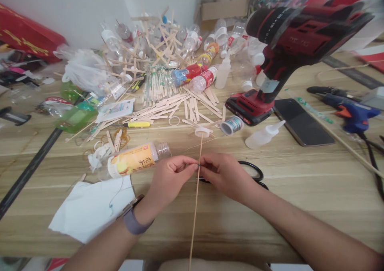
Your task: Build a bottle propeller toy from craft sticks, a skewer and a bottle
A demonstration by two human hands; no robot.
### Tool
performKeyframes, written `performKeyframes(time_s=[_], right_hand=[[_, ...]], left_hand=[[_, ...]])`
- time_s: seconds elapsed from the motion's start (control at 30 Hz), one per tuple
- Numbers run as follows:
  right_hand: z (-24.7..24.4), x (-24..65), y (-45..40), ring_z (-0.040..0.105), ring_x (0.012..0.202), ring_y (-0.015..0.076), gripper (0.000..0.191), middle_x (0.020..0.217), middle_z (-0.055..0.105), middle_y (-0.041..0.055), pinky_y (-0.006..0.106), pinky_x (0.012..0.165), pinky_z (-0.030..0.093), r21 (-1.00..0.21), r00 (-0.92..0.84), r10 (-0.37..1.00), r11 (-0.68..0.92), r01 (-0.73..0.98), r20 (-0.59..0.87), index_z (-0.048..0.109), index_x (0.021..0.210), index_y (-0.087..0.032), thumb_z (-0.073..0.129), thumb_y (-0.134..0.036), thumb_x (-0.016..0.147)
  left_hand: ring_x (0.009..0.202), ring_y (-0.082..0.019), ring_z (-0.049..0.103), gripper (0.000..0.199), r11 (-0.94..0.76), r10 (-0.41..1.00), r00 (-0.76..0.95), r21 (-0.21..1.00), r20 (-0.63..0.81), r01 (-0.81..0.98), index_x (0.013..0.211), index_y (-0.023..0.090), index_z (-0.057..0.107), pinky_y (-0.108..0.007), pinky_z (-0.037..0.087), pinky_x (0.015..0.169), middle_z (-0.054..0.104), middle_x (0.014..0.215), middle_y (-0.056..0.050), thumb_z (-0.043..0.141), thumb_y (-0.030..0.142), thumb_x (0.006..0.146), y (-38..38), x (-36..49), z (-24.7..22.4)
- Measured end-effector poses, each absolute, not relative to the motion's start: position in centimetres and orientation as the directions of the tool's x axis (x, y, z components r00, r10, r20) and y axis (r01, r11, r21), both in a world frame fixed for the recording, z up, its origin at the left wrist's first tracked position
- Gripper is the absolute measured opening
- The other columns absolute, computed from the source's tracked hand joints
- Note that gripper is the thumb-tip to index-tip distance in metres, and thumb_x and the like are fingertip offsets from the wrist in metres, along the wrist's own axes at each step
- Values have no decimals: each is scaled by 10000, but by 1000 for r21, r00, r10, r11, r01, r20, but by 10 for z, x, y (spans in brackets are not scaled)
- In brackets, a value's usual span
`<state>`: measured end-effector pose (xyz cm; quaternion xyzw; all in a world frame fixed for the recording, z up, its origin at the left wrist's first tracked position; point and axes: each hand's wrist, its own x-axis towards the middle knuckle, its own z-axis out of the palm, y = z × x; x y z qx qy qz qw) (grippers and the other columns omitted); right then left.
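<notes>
A thin wooden stick runs from the table's near edge up to a white bottle cap, which has flat wooden sticks around it. My left hand and my right hand meet at the stick from either side, thumbs and forefingers pinched together. Between the fingertips shows a tiny teal bit of thread at the stick; most of it is hidden. Black-handled scissors lie partly under my right hand. Beyond stands a spool of teal and white thread.
A plastic drink bottle lies left of my hands, with white paper nearer me. At right are a small squeeze bottle, a phone, a red drill and a blue glue gun. Craft sticks pile up behind.
</notes>
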<state>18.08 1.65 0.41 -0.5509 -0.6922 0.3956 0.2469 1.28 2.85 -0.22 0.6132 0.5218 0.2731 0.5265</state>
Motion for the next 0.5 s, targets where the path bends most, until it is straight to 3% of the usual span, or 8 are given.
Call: performKeyframes(time_s=[0.37,0.5], right_hand=[[3,180,16,449,508,111,238,518,521,-43,230,517,283,-746,-301,952,156,648,-63,530,570,-188,546,-102,792],[3,180,17,455,517,115,252,519,521,-37,230,518,289,-745,-304,951,165,646,-52,532,563,-188,547,-123,806]], left_hand=[[498,-111,468,151,127,892,363,919,-270,373,777,181,675,-210,308,461,555,538,40,597,309,789,31,13,2],[533,-119,500,138,102,889,381,923,-252,372,792,181,644,-213,354,502,582,585,34,561,291,808,30,14,2]])
